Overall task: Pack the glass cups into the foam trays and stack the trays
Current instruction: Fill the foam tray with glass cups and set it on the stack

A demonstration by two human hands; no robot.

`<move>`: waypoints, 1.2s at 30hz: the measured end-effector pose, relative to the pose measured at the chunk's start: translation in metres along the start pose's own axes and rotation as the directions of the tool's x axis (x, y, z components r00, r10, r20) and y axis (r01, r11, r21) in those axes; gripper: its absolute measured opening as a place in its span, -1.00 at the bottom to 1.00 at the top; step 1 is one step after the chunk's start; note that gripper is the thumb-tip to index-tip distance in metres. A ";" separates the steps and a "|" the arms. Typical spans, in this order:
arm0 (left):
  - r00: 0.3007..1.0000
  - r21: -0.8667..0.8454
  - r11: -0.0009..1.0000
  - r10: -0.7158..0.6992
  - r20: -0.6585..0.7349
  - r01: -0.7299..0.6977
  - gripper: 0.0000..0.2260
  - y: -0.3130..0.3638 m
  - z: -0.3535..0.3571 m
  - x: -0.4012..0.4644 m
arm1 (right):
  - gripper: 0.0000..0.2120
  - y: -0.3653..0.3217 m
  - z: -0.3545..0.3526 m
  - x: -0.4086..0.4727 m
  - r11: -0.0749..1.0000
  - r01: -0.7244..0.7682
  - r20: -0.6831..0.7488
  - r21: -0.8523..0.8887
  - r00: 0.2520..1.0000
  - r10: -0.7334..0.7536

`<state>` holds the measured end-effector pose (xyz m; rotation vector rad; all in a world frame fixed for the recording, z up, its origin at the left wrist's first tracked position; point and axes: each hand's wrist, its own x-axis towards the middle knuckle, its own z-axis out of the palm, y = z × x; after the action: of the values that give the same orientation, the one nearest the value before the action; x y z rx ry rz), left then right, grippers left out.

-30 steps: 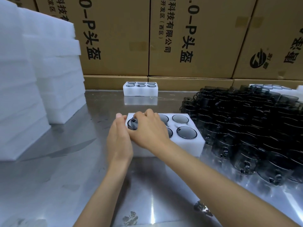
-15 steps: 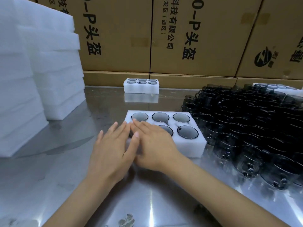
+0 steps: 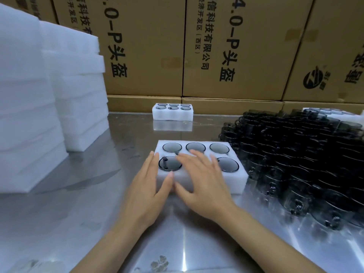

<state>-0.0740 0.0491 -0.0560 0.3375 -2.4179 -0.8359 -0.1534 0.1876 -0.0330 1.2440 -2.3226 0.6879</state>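
The foam tray (image 3: 199,178) sits mid-counter, cups seated in five visible pockets; the near middle one is hidden under the right hand (image 3: 199,180), which lies flat, fingers straight, holding nothing. The left hand (image 3: 151,186) rests open against the tray's near left corner. Loose glass cups (image 3: 295,158) crowd the counter's right edge. Press evenly so each cup seats flush, probably before lifting.

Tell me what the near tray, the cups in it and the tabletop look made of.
Near tray: soft white foam, matte, fibrous edges. Cups: smoky grey glass, see-through and glossy. Tabletop: likely stainless steel, brushed, mirroring the far tray.
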 end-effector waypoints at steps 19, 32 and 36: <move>0.837 -0.536 0.743 -0.534 -0.115 0.400 -0.67 -0.019 0.007 0.070 | -0.49 0.053 0.013 0.026 0.304 -0.448 0.113 0.841 0.694 0.711; 0.737 -0.874 0.466 -0.638 -0.224 0.139 -0.86 -0.045 0.017 0.143 | -0.81 0.089 0.051 0.114 -0.252 -0.366 0.441 0.896 0.669 0.599; 0.803 -0.858 0.497 -0.561 -0.203 0.131 -0.84 -0.052 0.027 0.165 | -0.70 0.100 0.065 0.133 -0.276 -0.424 0.506 0.863 0.730 0.459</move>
<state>-0.2212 -0.0432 -0.0369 0.5938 -1.2846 -1.7372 -0.3153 0.1113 -0.0311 0.4098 -1.8724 3.1570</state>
